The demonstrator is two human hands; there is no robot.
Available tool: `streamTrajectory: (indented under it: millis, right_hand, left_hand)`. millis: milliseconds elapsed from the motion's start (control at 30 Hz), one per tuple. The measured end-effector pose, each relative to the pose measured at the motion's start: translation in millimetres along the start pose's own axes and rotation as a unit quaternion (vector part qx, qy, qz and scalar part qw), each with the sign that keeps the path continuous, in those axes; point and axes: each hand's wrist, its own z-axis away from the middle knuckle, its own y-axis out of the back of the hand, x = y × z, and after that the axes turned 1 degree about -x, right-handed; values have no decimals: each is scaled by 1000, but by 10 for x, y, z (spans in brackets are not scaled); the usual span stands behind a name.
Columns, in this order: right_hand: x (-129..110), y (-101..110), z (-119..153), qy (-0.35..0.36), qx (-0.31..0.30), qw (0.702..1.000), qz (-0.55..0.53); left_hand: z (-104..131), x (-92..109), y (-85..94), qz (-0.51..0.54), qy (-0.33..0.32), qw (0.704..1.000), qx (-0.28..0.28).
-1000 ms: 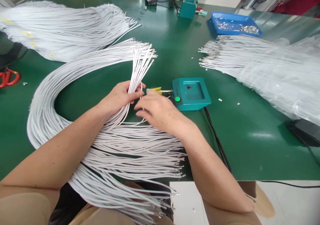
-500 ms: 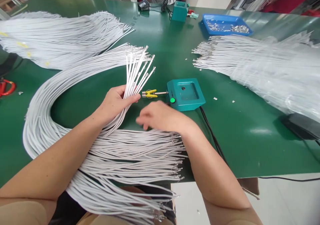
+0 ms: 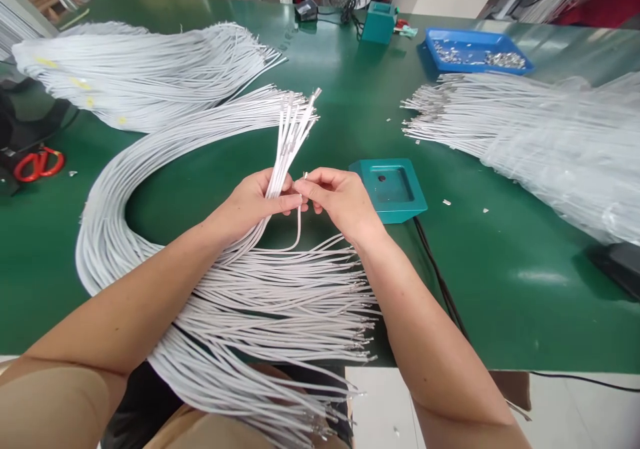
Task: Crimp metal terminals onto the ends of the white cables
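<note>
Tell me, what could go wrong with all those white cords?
The upright bundle might slip or fan out if the left grip loosens. The single cord at the right grip could perhaps snag on the loose cords lying close by. And the lowest cords reach past the near edge of the green table, so some might slide off.

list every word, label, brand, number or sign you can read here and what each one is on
No text can be read.
Green table: possible faint marks toward its far side, too blurred to read.
Teal device: no legible lettering.
Held white cables: too small to tell.
</note>
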Motion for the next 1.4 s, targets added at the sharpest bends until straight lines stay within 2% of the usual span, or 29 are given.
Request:
streamTrajectory:
  millis: [67, 167, 233, 400, 467, 633, 800, 933, 1100, 1233, 1400]
  right_hand:
    - [10, 0, -14, 6, 16, 1000, -7]
    - [-2, 61, -41, 28, 98, 994, -37]
    - [-27, 102, -44, 23, 121, 991, -52]
    - [-53, 87, -10, -56, 42, 997, -13]
    - [-28, 60, -8, -60, 31, 998, -12]
    - [34, 39, -29, -34, 31, 996, -72]
    - [61, 50, -57, -94, -11, 982, -163]
    - [85, 70, -81, -133, -54, 969, -199]
    - [86, 62, -82, -103, -27, 977, -185]
    - [83, 35, -66, -103, -47, 981, -159]
    - [93, 69, -62, -109, -89, 976, -168]
  left_hand:
    - [-3, 13, -2, 10, 9, 1000, -3]
    - [7, 33, -8, 8, 17, 1000, 18]
    - [15, 38, -12, -9, 16, 999, 34]
    - [32, 47, -26, -38, -9, 998, 56]
    - [39, 61, -40, -65, -12, 996, 59]
    - [45, 81, -72, -106, -14, 992, 69]
    - [39, 66, -74, -92, -15, 992, 81]
    - [41, 68, -79, -96, -25, 993, 61]
    - [62, 105, -127, -103, -29, 993, 43]
    - [74, 114, -158, -105, -20, 993, 42]
    - [69, 107, -143, -142, -23, 987, 77]
